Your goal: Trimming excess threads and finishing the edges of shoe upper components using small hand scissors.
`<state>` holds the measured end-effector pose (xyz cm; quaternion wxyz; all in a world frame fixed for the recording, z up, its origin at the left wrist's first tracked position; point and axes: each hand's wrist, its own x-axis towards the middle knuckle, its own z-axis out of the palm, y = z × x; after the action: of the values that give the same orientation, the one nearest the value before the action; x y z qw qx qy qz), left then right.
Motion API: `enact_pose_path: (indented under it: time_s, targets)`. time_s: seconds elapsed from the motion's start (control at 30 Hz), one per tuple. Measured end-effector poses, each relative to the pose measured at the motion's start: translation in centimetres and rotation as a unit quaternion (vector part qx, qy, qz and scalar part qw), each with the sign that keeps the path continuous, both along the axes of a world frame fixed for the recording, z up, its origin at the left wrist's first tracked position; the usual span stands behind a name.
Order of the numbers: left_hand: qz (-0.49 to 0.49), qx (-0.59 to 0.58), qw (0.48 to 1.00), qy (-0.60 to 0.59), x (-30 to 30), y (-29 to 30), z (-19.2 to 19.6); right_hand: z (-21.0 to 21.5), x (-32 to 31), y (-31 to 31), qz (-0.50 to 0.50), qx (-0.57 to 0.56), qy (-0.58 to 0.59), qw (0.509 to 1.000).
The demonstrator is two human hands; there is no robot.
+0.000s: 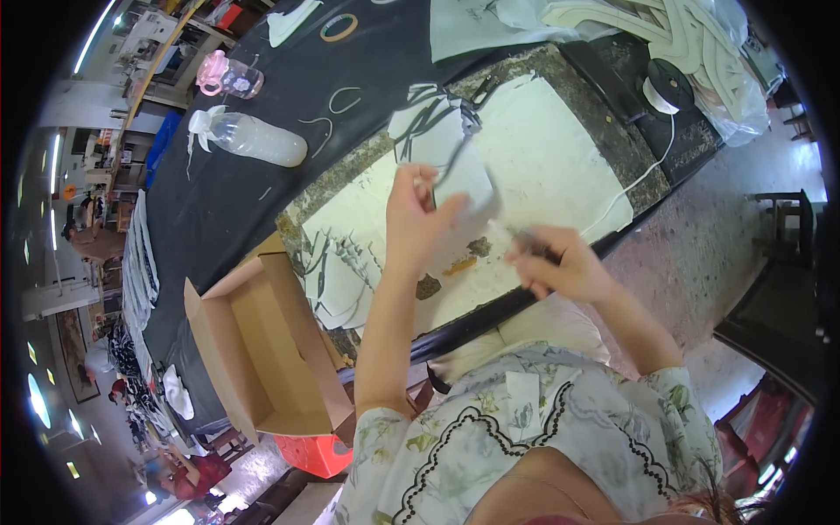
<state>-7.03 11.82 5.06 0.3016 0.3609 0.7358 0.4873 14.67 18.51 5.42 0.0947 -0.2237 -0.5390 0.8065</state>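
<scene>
My left hand [416, 214] is over the work board, its fingers curled at the edge of a white flat piece [472, 179] with a dark strip along it. To the right, my right hand [564, 261] is closed round a small dark-handled tool [538, 245]. The tool's pale tip points toward the white piece; blur hides its exact kind. Beyond my left hand lies a pile of white pieces with dark strips [427, 122]. A second stack of such white pieces [337, 284] rests on the board's near left part.
An open cardboard box [271, 341] stands left of my left forearm. On the black table cover lie a cloudy plastic bottle [262, 140], a pink-lidded cup [232, 77] and a tape roll [339, 28]. A spool [667, 87] trails white cord along the board's right side.
</scene>
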Motion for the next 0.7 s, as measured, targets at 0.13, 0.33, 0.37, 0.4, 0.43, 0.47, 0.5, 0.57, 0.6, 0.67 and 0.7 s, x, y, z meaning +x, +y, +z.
enact_pose_path:
  time_s: [0.13, 0.33, 0.37, 0.4, 0.43, 0.47, 0.5, 0.57, 0.6, 0.67, 0.7]
  targets:
    - [-0.027, -0.127, 0.990, 0.047, 4.7, -6.3, -0.4, 0.3, -1.2, 2.4, -0.056, 0.155, -0.081, 0.983]
    - [-0.060, 0.078, 0.898, 0.429, 6.8, -10.5, -4.6, -2.1, -4.4, 3.2, 0.034, 0.214, -0.117, 0.969]
    - [-0.118, 0.043, 0.885, 0.448, 7.2, -10.6, -5.0, -2.6, -4.7, 3.4, 0.056, 0.215, -0.170, 0.960]
    - [-0.113, 0.036, 0.893, 0.435, 7.7, -11.1, -5.3, -2.7, -5.0, 3.5, 0.060, 0.217, -0.172, 0.959]
    - [-0.111, 0.034, 0.894, 0.432, 7.8, -11.2, -5.3, -2.1, -5.6, 3.2, 0.074, 0.243, -0.148, 0.956]
    - [-0.117, 0.034, 0.891, 0.438, 7.8, -11.2, -5.2, -1.7, -6.1, 2.9, 0.088, 0.269, -0.125, 0.951]
    - [-0.122, 0.034, 0.887, 0.444, 7.8, -11.2, -5.1, -2.4, -6.6, 2.4, 0.090, 0.268, -0.129, 0.951]
    - [-0.121, 0.035, 0.891, 0.436, 7.9, -11.3, -5.1, -2.9, -8.0, 1.7, 0.142, 0.376, -0.116, 0.908]
    - [-0.118, 0.033, 0.894, 0.430, 7.9, -11.2, -5.2, -2.3, -7.8, 1.8, 0.157, 0.302, -0.173, 0.924]
    - [-0.115, 0.034, 0.896, 0.427, 7.9, -11.3, -5.3, -2.0, -7.6, 1.8, 0.159, 0.249, -0.183, 0.938]
    - [-0.112, 0.035, 0.896, 0.427, 7.8, -11.3, -5.3, -2.0, -7.6, 1.9, 0.158, 0.195, -0.190, 0.949]
